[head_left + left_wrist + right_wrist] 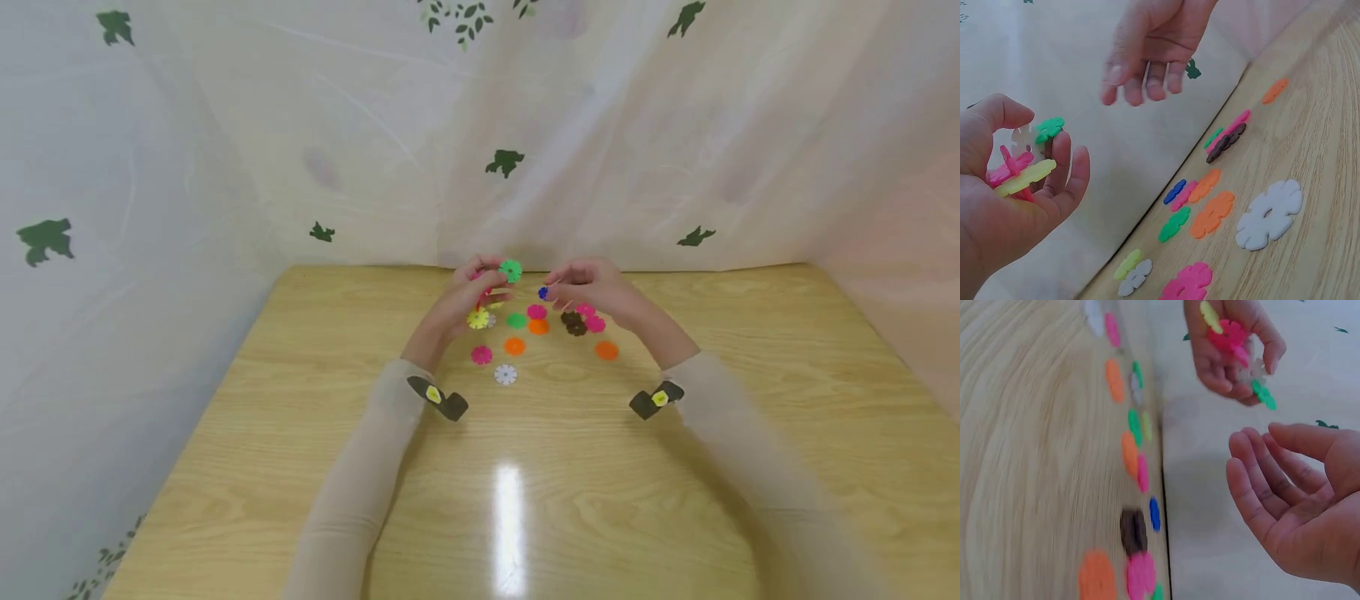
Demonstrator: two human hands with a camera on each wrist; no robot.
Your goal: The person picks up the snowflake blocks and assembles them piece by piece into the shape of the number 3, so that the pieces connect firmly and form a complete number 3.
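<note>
My left hand (459,302) is raised above the far part of the table and holds a cluster of joined, notched plastic snowflake discs. In the left wrist view the cluster has a yellow disc (1029,177), pink discs (1005,170), a whitish disc (1021,139) and a green disc (1051,129) at its outer end. Curled fingers and the thumb surround it. To the right, my right hand (596,292) hovers with loosely bent fingers, apart from the cluster. Nothing lies in its palm in the right wrist view (1310,506).
Loose snowflake discs lie on the wooden table (525,450) below the hands: a white disc (506,375), several orange discs (607,351), pink discs (482,355), brown discs (1227,143) and a blue disc (1174,191). A patterned curtain (375,167) hangs behind the table's far edge.
</note>
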